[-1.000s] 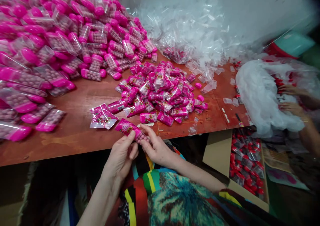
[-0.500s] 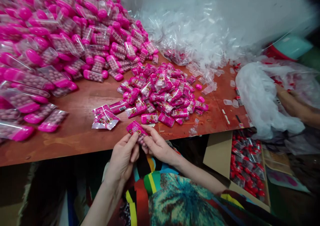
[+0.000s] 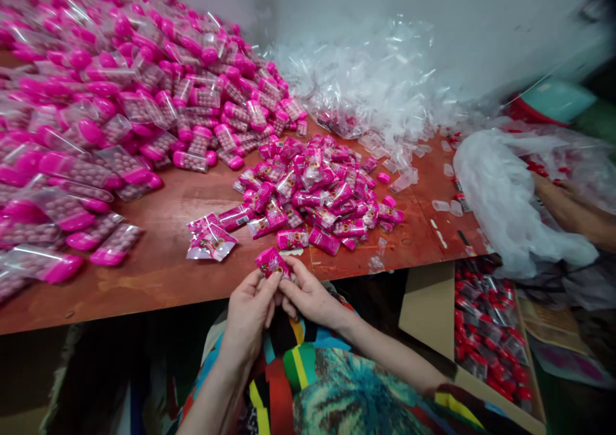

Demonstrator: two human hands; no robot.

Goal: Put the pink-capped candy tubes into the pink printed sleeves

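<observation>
Between my two hands, just off the front edge of the table, is a candy bottle with a printed pink sleeve [image 3: 272, 263]. My left hand [image 3: 251, 300] pinches it from the left, thumb on its front. From the other side my right hand [image 3: 305, 292] grips it, and the fingers cover its lower part. A small stack of flat printed pink sleeves [image 3: 210, 237] lies on the table to the left. Straight ahead sits a heap of sleeved candy bottles [image 3: 317, 191].
On the left rises a big pile of pink-capped candy bottles [image 3: 120, 101]. Clear plastic pieces [image 3: 366, 76] are heaped against the wall. At right, a co-worker's arm [image 3: 572, 207] reaches by a white plastic bag [image 3: 495, 191], above a cardboard box [image 3: 428, 303] of red-capped containers.
The sleeve has slid down over the bottle, so the pink candies that showed below it are now covered. My hands have drawn closer together. The view has shifted slightly.
</observation>
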